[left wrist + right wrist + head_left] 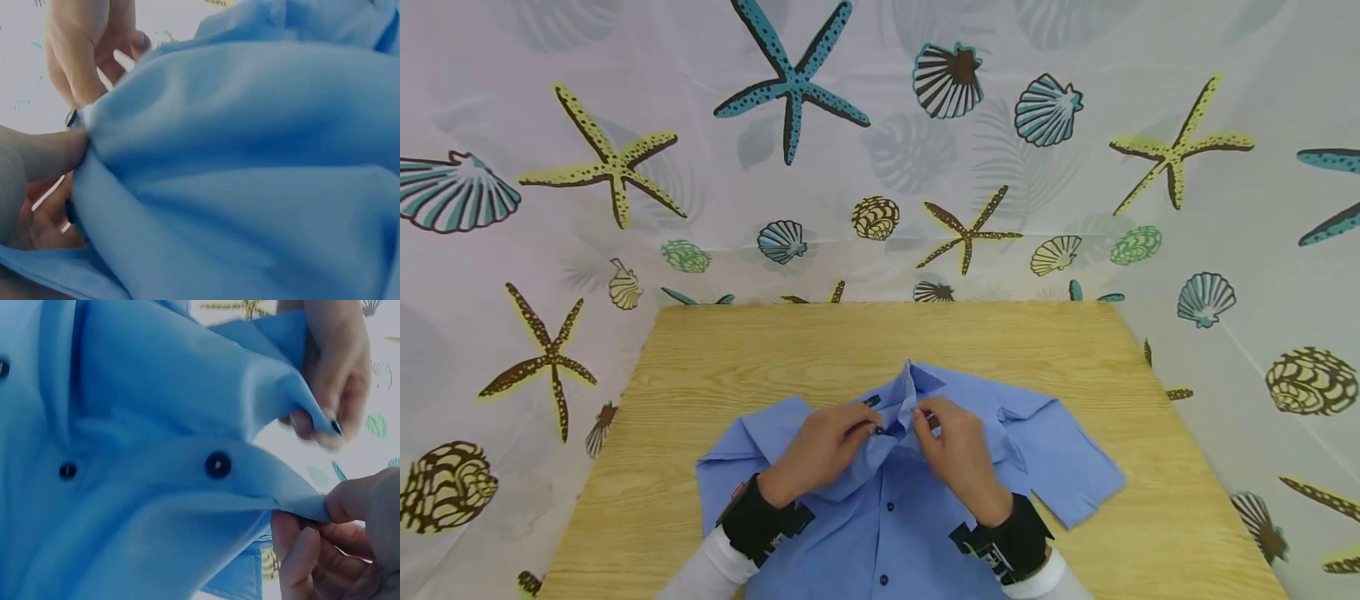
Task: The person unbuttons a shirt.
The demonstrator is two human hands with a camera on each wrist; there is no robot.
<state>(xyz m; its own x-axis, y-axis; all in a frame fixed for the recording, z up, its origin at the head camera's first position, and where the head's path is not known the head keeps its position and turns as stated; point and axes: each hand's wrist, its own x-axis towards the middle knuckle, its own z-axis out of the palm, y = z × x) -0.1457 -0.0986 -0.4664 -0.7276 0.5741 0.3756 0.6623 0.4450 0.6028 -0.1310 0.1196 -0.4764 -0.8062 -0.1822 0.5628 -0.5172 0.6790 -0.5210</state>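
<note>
A light blue shirt (925, 533) with dark buttons lies spread front up, its collar (907, 385) raised at the far end. My left hand (820, 447) pinches one front edge near the collar, thumb and fingertips by a small dark button (71, 118). Opposite it, my right hand (957, 443) pinches the other front edge (306, 505) between thumb and fingers. The two edges stand apart at the neck, lifted between the hands. Further down the front, buttons (891, 507) run along the middle, and a large dark button (218, 465) shows close up in the right wrist view.
Under the shirt is a wooden table (737, 350). A sleeve (1075, 467) stretches to the right, and the other sleeve (730, 458) lies folded at the left. Behind hangs a white curtain (850, 158) printed with starfish and shells. Both wrists wear black straps (1018, 537).
</note>
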